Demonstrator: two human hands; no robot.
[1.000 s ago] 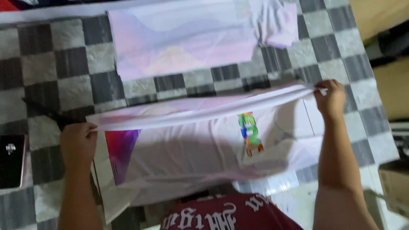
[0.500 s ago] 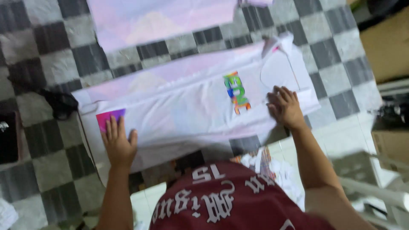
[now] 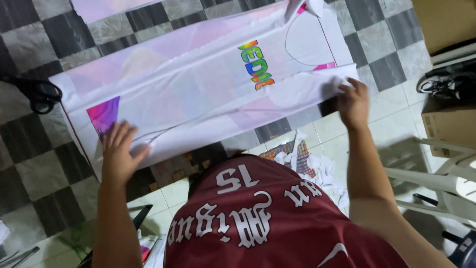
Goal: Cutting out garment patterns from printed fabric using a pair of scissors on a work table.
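A long white sheet of printed fabric (image 3: 198, 94) lies flat on the chequered floor, with pastel pink patches, a rainbow-coloured print near its middle and a bright pink-purple block at its left end. My left hand (image 3: 119, 154) presses flat on the sheet's near left corner, fingers spread. At the near right corner my right hand (image 3: 353, 103) pinches the fabric's edge. A dark red jersey with white print (image 3: 258, 213) on my chest fills the lower middle.
A second pastel sheet (image 3: 109, 6) lies at the top edge. Black scissors (image 3: 39, 94) rest left of the fabric. Paper scraps (image 3: 307, 164) lie by my right arm. Cardboard boxes (image 3: 448, 126), a shoe (image 3: 441, 84) and a white plastic chair (image 3: 436, 183) crowd the right.
The raised fabric has been laid down flat on the floor. Both hands dropped from its held-up edge onto the near corners, the right hand shifting out to the right edge.
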